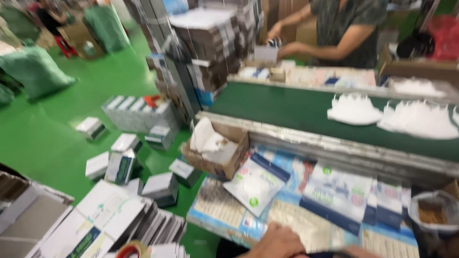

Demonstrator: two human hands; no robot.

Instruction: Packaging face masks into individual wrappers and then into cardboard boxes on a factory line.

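The picture is blurred by motion. My right hand (278, 241) shows at the bottom edge, its forearm coming in from the lower right with a dark band at the wrist. It rests on or just over the flat plastic packets (334, 191) that cover the work table (210, 220). Its fingers are hidden, so I cannot tell whether it holds anything. A white packet (256, 184) lies just beyond it. My left hand is out of view.
A green conveyor belt (287, 107) carries stacks of white masks (355, 110). An open cardboard box (224, 160) stands below it. Small boxes (123, 165) litter the green floor, flat cartons (107, 217) lie at lower left. A co-worker (344, 28) handles items behind the belt.
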